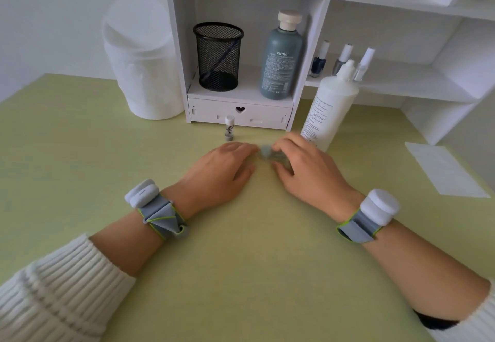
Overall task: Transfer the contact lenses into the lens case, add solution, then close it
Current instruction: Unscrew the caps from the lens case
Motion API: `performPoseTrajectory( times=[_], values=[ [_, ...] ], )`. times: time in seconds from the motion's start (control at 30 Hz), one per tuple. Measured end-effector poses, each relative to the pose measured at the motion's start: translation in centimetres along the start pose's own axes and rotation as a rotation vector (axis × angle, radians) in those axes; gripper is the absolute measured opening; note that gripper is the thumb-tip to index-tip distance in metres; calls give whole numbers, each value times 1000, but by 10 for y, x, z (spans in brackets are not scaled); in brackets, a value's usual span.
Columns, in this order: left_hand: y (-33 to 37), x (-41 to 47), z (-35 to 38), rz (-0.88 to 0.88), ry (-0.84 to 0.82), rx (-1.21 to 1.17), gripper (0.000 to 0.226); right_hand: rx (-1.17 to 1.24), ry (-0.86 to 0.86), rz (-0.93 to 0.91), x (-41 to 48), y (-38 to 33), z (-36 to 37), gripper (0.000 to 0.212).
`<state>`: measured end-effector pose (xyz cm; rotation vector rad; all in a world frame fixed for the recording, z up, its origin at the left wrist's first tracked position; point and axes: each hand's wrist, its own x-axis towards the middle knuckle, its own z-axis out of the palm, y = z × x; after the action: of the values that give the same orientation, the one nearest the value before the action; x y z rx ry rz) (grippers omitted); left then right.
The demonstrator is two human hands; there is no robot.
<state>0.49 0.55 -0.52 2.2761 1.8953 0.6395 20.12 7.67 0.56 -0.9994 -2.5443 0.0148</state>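
Lens case (269, 154), small, grey-green and blurred, low over the yellow-green table (254, 248) between both hands, whether lifted or resting not clear; no writing legible on it. Gripped by the right hand (308, 166), fingers curled over its top and thumb tucked beneath, wrist angled in from the right. Met at its left end by the fingertips of the left hand (222, 170), palm down and fingers gently bent, pinching or merely touching impossible to tell. Grey straps with white pucks on both wrists, ribbed white sleeves pushed back. Just behind the left hand, a small vial (229, 128) with a white cap, upright. Just beside the right hand, a tall white solution bottle (328, 108), its fine print too small to read. Farther back in the white shelf unit (312, 55), a grey bottle (281, 57) marked "xunin", a black mesh cup (218, 56), a heart-cut drawer (240, 109) and nail polish bottles (318, 60). White bin (142, 57) at left, paper sheet (444, 170) at right
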Motion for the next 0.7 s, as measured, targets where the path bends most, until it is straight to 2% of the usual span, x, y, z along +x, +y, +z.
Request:
performPoseTrajectory(
  times=[0.27,0.5,0.7],
  values=[
    [3,2,3,-25,28,-115,52,23,8,-19,-9,1,-4,22],
    [7,8,6,4,67,-203,55,81,-13,-16,-8,5,-6,41],
    [11,14,11,32,97,-196,51,46,-27,-67,-7,8,-6,27]
  ],
)
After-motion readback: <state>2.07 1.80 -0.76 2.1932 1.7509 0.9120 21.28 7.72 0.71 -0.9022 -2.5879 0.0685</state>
